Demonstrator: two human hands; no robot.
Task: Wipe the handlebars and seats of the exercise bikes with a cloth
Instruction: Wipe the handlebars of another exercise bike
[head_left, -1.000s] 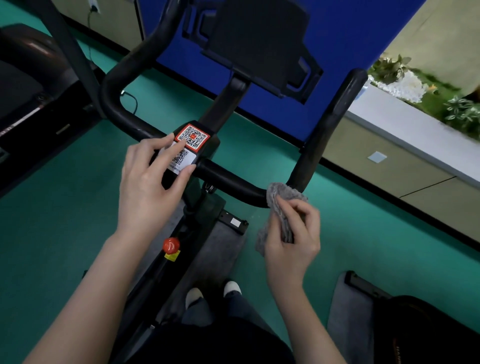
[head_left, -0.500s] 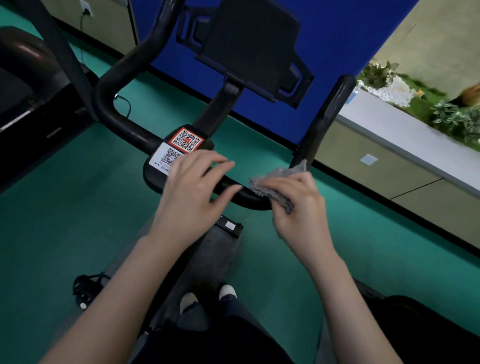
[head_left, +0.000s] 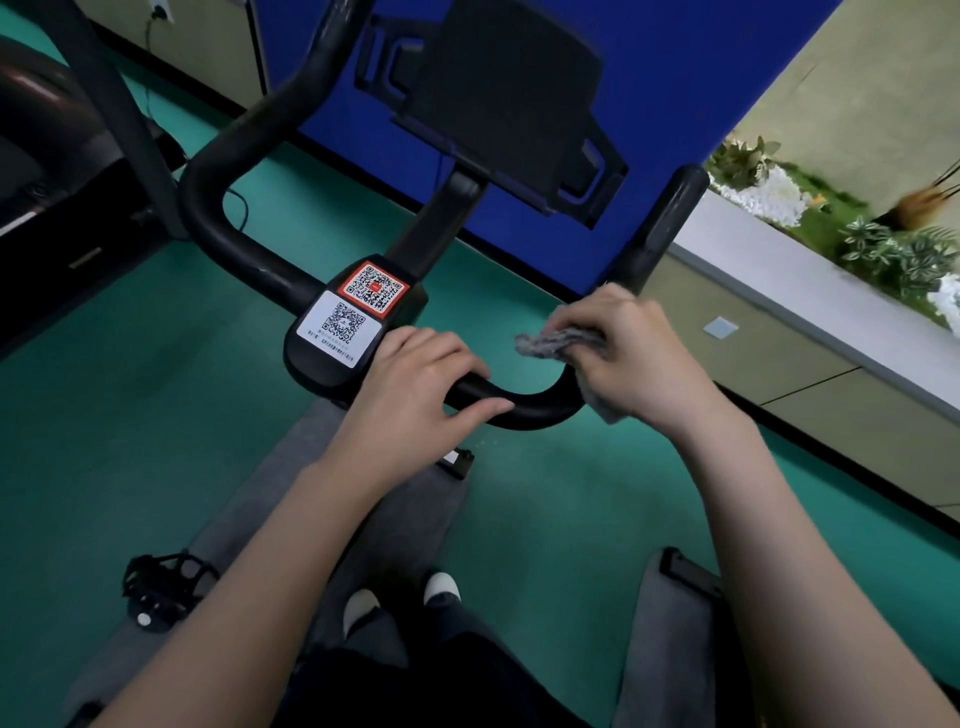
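While the left hand (head_left: 415, 384) lies slack-fingered on the handlebar (head_left: 519, 404), the right hand (head_left: 631, 353) clenches the cloth (head_left: 550, 343) at its right bend. Its crossbar runs left-right, ends pointing forward.

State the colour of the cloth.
Grey; the cloth shows best in the head view.

Between left hand (head_left: 415, 384) and right hand (head_left: 639, 353): we see a short bare handlebar (head_left: 524, 404) stretch.
Leftward: label block (head_left: 353, 327) just beside the left hand.
Right horn (head_left: 667, 223): bare above right hand and cloth (head_left: 556, 343).
Overhead: screen holder (head_left: 509, 98) between both horns.
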